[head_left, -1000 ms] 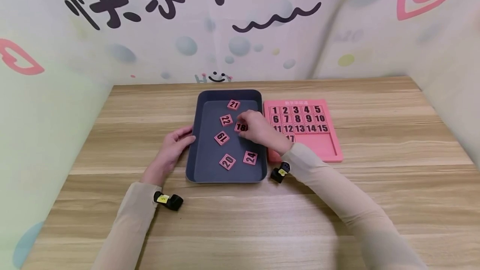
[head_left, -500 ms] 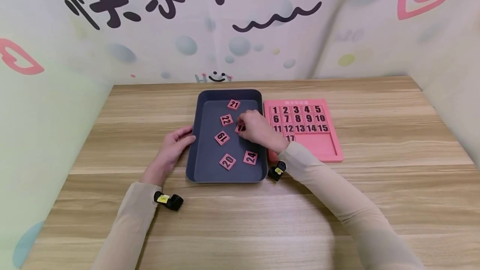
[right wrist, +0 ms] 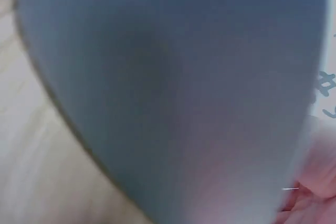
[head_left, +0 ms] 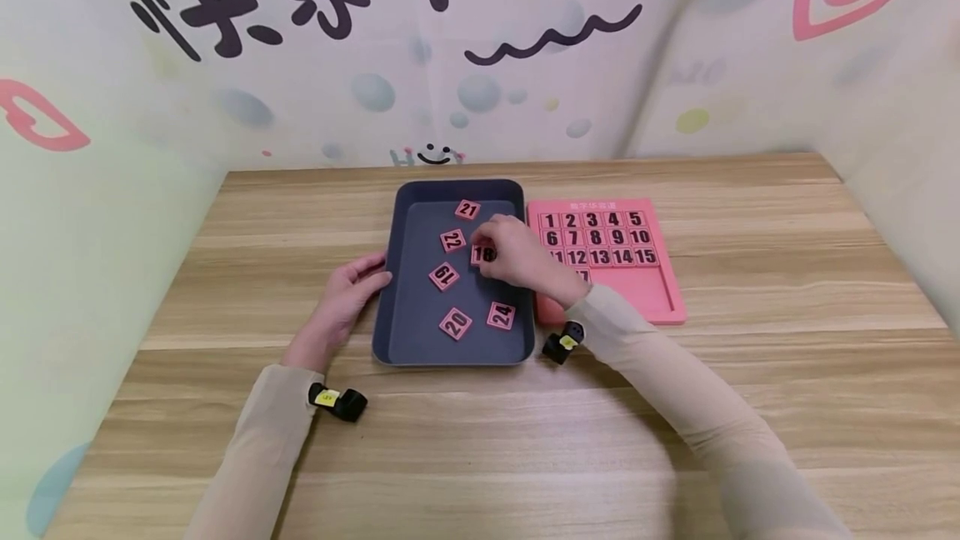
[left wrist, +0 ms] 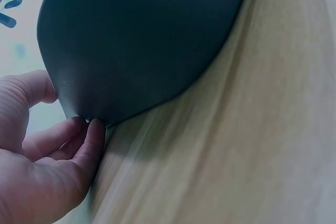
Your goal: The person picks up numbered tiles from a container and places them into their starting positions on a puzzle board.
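A dark blue-grey tray [head_left: 412,323] lies on the wooden table with several pink number tiles in it. My left hand [head_left: 337,302] holds the tray's left side, its thumb at the rim and, in the left wrist view, its fingers [left wrist: 93,145] against the outer wall. Over the tray's right half, my right hand [head_left: 517,257] pinches the number tile 18 [head_left: 482,255], whose right edge the fingers cover. The right wrist view is mostly filled by the tray's outer wall [right wrist: 157,77]. Tiles 22 [head_left: 452,240] and 19 [head_left: 444,276] lie left of the pinched tile.
Right of the tray sits a pink number board [head_left: 637,298] with rows of tiles up to 15 and part of a fourth row, partly under my right wrist. Tiles 21 [head_left: 467,209], 20 [head_left: 455,323] and 24 [head_left: 501,316] lie in the tray. A printed white backdrop [head_left: 480,115] stands behind the table.
Tile 18 has turned slightly in my right fingers; its number, partly covered half a second ago, shows again. The right wrist shifted a little. My left hand and the tray stayed in place.
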`<state>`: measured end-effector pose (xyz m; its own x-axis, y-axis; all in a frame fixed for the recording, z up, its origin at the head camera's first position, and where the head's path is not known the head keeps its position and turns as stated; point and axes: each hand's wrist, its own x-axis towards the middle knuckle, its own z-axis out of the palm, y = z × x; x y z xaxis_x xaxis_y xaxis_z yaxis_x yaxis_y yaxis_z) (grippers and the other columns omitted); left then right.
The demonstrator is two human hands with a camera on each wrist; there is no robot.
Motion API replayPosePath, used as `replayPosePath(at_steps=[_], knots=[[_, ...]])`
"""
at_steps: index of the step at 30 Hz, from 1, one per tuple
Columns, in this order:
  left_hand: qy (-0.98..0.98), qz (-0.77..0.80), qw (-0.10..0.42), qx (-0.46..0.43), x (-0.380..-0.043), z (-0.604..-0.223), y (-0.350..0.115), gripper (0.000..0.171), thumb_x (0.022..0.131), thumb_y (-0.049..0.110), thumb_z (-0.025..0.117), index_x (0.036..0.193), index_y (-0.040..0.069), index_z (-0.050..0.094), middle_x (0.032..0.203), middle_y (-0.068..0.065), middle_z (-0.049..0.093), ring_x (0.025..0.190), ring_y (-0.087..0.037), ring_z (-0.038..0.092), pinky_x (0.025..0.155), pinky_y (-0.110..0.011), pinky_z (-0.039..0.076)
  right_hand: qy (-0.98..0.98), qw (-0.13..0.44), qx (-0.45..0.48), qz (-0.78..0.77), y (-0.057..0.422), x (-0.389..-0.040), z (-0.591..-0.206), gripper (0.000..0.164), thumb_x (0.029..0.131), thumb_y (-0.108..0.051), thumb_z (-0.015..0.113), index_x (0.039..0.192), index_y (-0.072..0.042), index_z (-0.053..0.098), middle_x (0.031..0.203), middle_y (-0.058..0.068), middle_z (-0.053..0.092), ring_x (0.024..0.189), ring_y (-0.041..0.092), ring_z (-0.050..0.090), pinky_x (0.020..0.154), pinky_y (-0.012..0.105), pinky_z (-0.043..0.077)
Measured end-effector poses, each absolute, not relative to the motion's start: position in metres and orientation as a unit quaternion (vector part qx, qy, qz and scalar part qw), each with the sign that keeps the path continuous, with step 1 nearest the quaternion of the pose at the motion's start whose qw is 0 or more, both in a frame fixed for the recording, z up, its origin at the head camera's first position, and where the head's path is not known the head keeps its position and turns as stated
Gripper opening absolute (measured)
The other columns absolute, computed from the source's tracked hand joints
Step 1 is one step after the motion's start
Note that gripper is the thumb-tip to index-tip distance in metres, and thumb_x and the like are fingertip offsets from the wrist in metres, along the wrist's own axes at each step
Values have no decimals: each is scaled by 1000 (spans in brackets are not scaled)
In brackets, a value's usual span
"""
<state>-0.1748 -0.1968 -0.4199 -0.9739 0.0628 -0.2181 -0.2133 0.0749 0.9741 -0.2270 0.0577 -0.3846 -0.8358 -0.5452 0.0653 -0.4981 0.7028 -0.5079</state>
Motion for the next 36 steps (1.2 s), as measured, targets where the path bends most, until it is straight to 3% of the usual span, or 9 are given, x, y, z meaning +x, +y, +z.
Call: replayPosePath(at_steps=[7,15,24,36], knots=[[730,674,101,-55,-175,-419,-197,49,92,1,51,136,-13,37,139,-29,39,101,1,52,85,-10,42,901,49,-302,-307,75,-220,-369,32,78,-7,72,109,2,67,100,12,62,91,22,54,79,33,48],[728,676,101,-54,-176,-420,-197,48,92,0,51,136,-13,37,139,-29,39,100,3,52,84,-10,42,893,43,-293,-339,110,-213,-363,33,76,0,70,109,2,66,95,12,61,83,23,51,69,32,45],[728,676,104,-54,-175,-420,-197,49,92,1,51,137,-12,36,140,-28,38,100,3,52,85,-10,42,898,7,-296,-325,156,-203,-372,32,71,2,72,103,2,66,93,11,62,87,24,55,75,38,46],[729,674,101,-58,-176,-420,-196,48,91,0,51,136,-12,37,140,-28,38,97,5,52,84,-10,43,914,10,-262,-310,199,-193,-391,35,69,4,75,102,5,62,96,16,64,89,29,58,79,43,49]])
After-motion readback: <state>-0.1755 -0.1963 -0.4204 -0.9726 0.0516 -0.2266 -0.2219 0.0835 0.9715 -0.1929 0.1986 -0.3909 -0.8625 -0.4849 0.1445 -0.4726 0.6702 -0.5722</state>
